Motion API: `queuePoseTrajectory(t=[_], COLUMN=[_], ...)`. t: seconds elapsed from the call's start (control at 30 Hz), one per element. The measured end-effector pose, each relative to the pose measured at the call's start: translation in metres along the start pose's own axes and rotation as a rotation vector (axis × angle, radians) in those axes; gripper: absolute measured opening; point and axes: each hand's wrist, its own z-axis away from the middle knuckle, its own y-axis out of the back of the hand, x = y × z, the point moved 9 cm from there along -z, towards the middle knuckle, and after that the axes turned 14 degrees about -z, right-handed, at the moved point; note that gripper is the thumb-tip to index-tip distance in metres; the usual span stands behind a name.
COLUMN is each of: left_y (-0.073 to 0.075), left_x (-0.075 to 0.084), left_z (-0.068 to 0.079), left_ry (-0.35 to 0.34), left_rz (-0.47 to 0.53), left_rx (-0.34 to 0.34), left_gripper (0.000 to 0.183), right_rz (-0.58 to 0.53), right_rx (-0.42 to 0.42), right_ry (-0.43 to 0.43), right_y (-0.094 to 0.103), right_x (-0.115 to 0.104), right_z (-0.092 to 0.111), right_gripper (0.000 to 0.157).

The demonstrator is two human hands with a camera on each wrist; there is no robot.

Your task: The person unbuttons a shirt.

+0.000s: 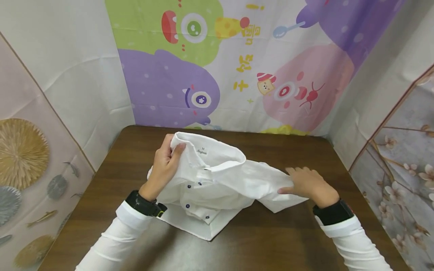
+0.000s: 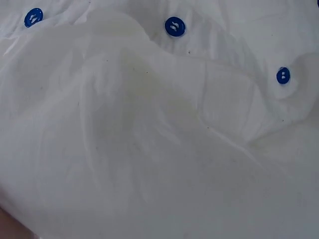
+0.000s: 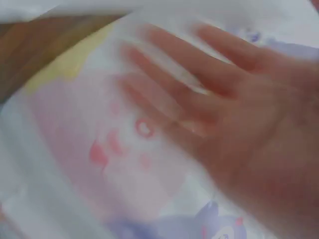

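Note:
A white shirt [image 1: 234,188] with blue buttons is bunched over the middle of the table, its collar raised and facing up. My left hand [image 1: 165,162] grips the left end of the collar, thumb on the near side. To the right, a sleeve [image 1: 268,184] stretches out toward my right hand [image 1: 306,184], which overlaps its end in the head view. The right wrist view shows that hand's fingers [image 3: 189,64] straight and spread, blurred, with nothing held in them. White cloth and three blue buttons [image 2: 175,26] fill the left wrist view.
A brown wooden table [image 1: 264,241] lies under the shirt. Behind it hangs a curtain [image 1: 237,109] with cartoon monsters. Patterned panels [image 1: 400,158] close in the right side, and another decorated panel [image 1: 34,113] stands at the left.

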Motion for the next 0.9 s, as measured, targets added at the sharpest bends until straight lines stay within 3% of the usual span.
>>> queuePoseTrajectory(t=[0.1, 0.2, 0.3, 0.43, 0.5, 0.57, 0.67, 0.77, 0.83, 0.9], left_y=[-0.004, -0.009, -0.015, -0.021, -0.027, -0.037, -0.054, -0.070, -0.076, -0.077], left_x=[0.003, 0.006, 0.007, 0.005, 0.000, -0.005, -0.011, -0.015, -0.020, -0.030], left_z=[0.001, 0.001, 0.000, -0.002, -0.001, 0.003, 0.019, 0.039, 0.050, 0.057], left_ry=[-0.029, -0.041, -0.040, -0.024, 0.013, 0.044, 0.042, -0.053, -0.142, -0.214], left_rz=[0.004, 0.019, 0.034, 0.088, 0.132, 0.169, 0.113, -0.046, -0.212, -0.414], left_rx=[-0.011, -0.026, -0.051, -0.139, -0.240, -0.387, -0.640, -0.842, -0.911, -0.933], left_gripper=[0.016, 0.016, 0.015, 0.015, 0.014, 0.013, 0.017, 0.025, 0.028, 0.033], right_rz=[-0.232, -0.466, -0.602, -0.742, -0.828, -0.892, -0.872, -0.781, -0.725, -0.679], right_rx=[0.089, 0.119, 0.158, 0.229, 0.253, 0.278, 0.339, 0.405, 0.434, 0.442], right_ry=[0.255, 0.417, 0.486, 0.482, 0.469, 0.467, 0.496, 0.523, 0.536, 0.543], right_y=[0.002, 0.004, 0.007, 0.017, 0.023, 0.030, 0.042, 0.054, 0.060, 0.062], right_x=[-0.046, -0.083, -0.102, -0.104, -0.099, -0.094, -0.091, -0.089, -0.087, -0.086], right_z=[-0.012, -0.022, -0.030, -0.040, -0.041, -0.040, -0.034, -0.025, -0.021, -0.018], right_gripper=[0.085, 0.082, 0.062, 0.035, 0.030, 0.026, 0.020, 0.012, 0.009, 0.007])
